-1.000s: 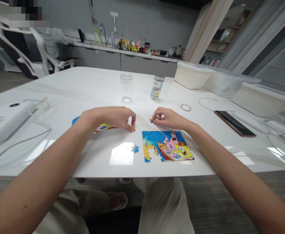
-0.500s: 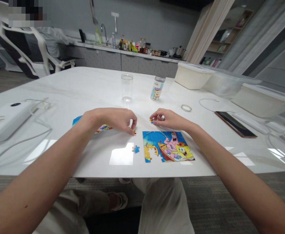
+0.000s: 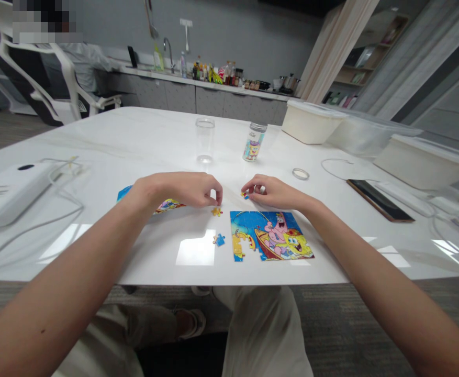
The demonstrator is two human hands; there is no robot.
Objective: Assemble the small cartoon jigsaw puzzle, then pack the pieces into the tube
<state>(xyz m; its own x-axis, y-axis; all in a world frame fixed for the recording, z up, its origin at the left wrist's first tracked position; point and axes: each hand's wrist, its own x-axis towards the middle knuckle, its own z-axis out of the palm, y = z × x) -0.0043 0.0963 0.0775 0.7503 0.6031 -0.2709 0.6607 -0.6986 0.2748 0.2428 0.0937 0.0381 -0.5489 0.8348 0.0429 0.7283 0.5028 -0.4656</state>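
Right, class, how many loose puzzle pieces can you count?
3: yellow piece by the left hand, blue piece left of the joined picture, small piece pinched in the right hand. Others may be hidden.

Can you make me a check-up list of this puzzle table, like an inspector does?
Surface: white table, glossy, with light glare.
Job's things: part-built cartoon puzzle; loose blue piece; yellow piece; colourful sheet under the left wrist.
Clutter: clear cup, cartoon jar, lid ring, phone, white bins.
Hands: left hand curled just above the yellow piece; right hand pinches a small piece.
Cables: white cables by a white device; thin cable near the phone.
Surroundings: kitchen counter with bottles, white chair, seated person.
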